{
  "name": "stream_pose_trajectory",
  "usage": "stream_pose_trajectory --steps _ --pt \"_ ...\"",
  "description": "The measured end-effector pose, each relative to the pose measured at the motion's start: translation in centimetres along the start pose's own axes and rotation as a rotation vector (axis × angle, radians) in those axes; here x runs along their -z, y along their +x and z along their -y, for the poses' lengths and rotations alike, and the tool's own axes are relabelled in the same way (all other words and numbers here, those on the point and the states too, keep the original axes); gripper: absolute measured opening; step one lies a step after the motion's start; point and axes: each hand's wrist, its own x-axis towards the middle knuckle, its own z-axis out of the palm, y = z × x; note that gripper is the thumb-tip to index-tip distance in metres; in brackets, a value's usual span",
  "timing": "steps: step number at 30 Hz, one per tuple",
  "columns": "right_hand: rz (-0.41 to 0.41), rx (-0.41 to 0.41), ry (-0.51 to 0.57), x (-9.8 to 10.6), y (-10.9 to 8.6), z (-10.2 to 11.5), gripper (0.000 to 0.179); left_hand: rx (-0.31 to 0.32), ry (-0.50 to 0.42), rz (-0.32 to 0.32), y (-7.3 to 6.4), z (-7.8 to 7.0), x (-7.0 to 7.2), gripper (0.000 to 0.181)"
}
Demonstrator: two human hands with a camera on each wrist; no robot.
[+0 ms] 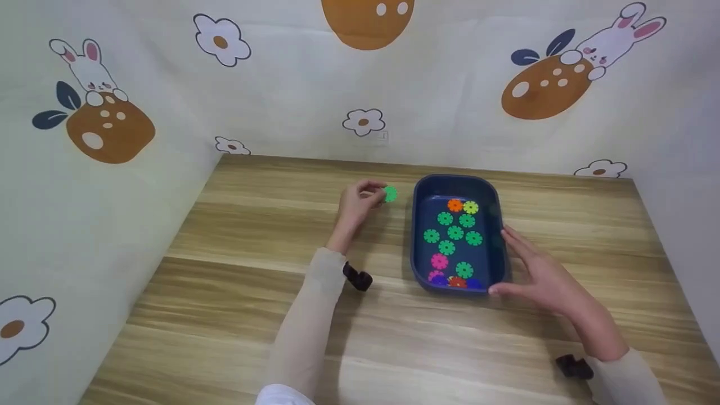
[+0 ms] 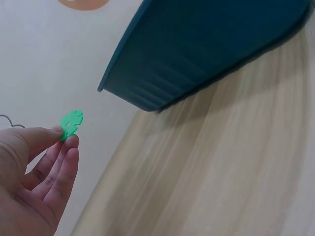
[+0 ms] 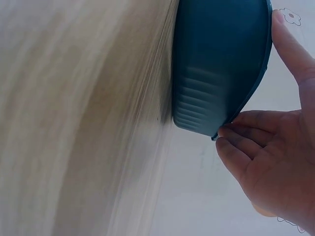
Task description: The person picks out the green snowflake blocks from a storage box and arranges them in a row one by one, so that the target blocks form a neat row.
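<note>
My left hand (image 1: 357, 207) is raised over the table, left of the dark blue bin (image 1: 414, 242), and pinches a small green notched disc (image 1: 390, 194) between thumb and fingers. In the left wrist view, the disc (image 2: 73, 124) is held apart from the bin's outer wall (image 2: 197, 54). At the bin's near right corner, my right hand (image 1: 548, 281) rests against the rim, thumb and fairly straight fingers spread along it. Inside the bin lie several green discs (image 1: 455, 232), an orange disc (image 1: 455, 205), a yellow disc (image 1: 471, 207) and pink discs (image 1: 439, 261).
Purple-blue discs (image 1: 440, 280) and a red disc (image 1: 457, 282) are partly hidden behind the bin's near wall. Under everything is a wood-grain table (image 1: 236, 236). A printed cloth backdrop (image 1: 292, 101) borders its back and sides. Black mounts (image 1: 358, 277) sit at both wrists.
</note>
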Motion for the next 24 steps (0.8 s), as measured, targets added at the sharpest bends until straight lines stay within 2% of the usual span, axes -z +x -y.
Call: stream_pose_trajectory --steps 7,12,18,24 --pt "-0.003 0.008 0.001 0.0 0.1 -0.1 0.116 0.021 0.111 -0.018 0.5 1.4 0.3 0.016" --pt "-0.005 0.002 0.001 0.1 0.1 0.0 0.115 0.045 0.11 -0.006 0.8 2.1 0.5 0.016" --pt "-0.011 0.01 -0.001 0.1 0.0 0.1 0.113 0.09 0.155 0.019 0.9 2.4 0.7 0.016" --pt "-0.003 -0.016 0.002 0.0 0.1 0.1 0.114 0.097 0.233 0.022 1.1 2.6 0.6 0.016"
